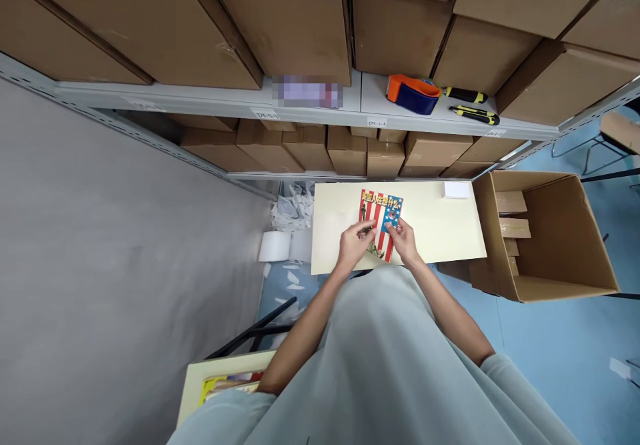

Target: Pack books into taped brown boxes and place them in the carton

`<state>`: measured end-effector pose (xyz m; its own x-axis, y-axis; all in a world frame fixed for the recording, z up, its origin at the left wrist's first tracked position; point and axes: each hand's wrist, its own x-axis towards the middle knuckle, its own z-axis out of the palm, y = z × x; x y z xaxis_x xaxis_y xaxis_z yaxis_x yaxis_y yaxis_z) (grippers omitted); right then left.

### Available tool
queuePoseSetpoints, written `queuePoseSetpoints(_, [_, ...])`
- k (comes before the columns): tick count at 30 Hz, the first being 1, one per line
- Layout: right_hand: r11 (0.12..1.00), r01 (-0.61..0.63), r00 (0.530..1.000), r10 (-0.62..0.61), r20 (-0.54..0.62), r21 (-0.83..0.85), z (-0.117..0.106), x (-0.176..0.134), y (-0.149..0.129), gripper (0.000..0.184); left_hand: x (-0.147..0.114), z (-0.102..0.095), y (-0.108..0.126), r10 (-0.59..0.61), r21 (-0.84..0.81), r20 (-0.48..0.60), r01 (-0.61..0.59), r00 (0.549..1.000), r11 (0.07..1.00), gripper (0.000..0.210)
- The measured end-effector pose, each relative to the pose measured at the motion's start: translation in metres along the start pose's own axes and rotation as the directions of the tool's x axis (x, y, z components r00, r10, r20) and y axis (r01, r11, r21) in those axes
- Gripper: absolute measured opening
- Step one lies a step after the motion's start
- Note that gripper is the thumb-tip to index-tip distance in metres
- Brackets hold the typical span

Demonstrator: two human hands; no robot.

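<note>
A book with red and white stripes, a blue starred patch and yellow Chinese characters is above the cream table, cover facing up. My left hand is at its left edge, fingers bent over the cover and closed in a pinch. On the opposite edge, my right hand grips the book, its thumb lying on the blue patch and its other fingers partly hidden. Whether the book touches the tabletop I cannot tell.
An open carton holding smaller boxes stands right of the table. A white block lies at the table's back right. Shelves of cartons rise ahead, with an orange and blue tape dispenser and cutters. Crumpled paper lies left.
</note>
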<state>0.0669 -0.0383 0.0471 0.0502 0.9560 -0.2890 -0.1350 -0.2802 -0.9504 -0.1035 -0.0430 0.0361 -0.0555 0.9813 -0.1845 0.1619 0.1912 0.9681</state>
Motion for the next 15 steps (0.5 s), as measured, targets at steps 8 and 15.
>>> queuePoseSetpoints(8, [0.988, -0.154, 0.984, 0.153, 0.096, 0.010, -0.032, -0.010, -0.017, 0.073, 0.021, -0.036, -0.016, -0.175, -0.178, 0.220, 0.216, 0.960, 0.960, 0.063])
queuePoseSetpoints(15, [0.983, -0.179, 0.978, 0.182, 0.103, -0.031, -0.041, -0.011, -0.014, 0.073, 0.011, -0.026, -0.019, -0.177, -0.172, 0.135, 0.199, 0.975, 0.965, 0.062])
